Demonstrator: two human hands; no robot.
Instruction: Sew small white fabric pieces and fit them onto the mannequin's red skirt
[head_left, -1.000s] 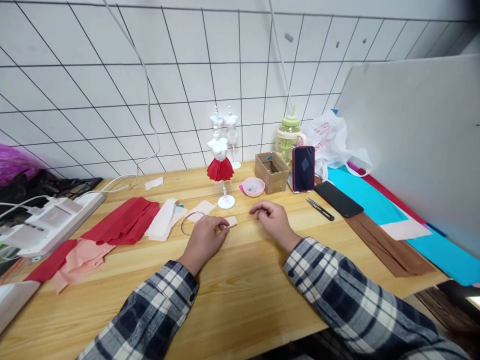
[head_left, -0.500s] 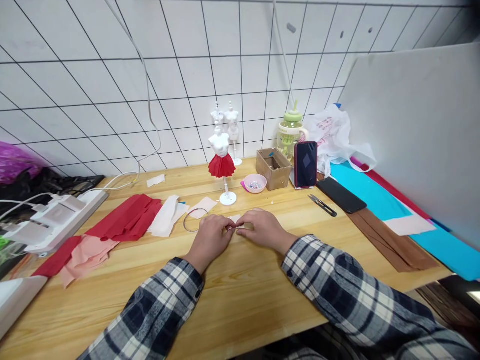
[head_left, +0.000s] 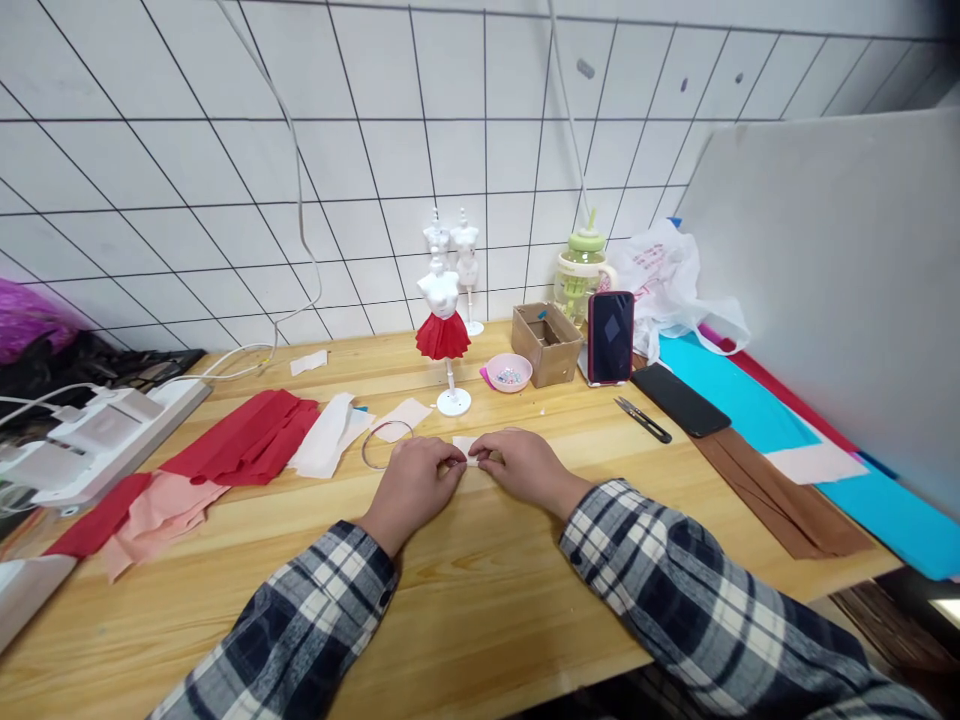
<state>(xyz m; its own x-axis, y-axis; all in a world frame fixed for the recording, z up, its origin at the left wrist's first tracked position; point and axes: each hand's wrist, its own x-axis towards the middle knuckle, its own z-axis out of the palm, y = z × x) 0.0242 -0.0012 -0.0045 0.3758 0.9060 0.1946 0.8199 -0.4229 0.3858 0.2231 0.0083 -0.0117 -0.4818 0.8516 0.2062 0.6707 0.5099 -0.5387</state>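
The left hand (head_left: 416, 485) and the right hand (head_left: 525, 466) meet just above the middle of the wooden surface (head_left: 480, 600), their fingertips close together but apart; each is narrowed to a pinch, thumb against forefinger, on the near edge of a small pale piece (head_left: 463, 443), which lies between and just beyond the fingertips; its exact folds are too small to tell; a thin hoop (head_left: 364, 450) lies just beside the left hand, partly over a pale pink scrap (head_left: 409, 415); farther left come a white cloth (head_left: 322, 445), a folded red cloth (head_left: 244, 440) and a peach cloth (head_left: 161, 515), with a white power strip (head_left: 161, 430) near the surface's left end; beyond the hands stands a white dress form (head_left: 439, 292) wearing a pleated red skirt (head_left: 442, 338), upright on its round base; to its right sit a pink bowl (head_left: 517, 387) holding tiny bits and, beside that, an open cardboard box (head_left: 559, 363); a phone (head_left: 611, 340) stands upright near the box, a green-lidded bottle (head_left: 577, 290) behind; well right of the right hand lie black snips (head_left: 645, 421), a dark flat slab (head_left: 681, 398), and long brown cloth (head_left: 784, 505) beside blue cloth (head_left: 739, 385).
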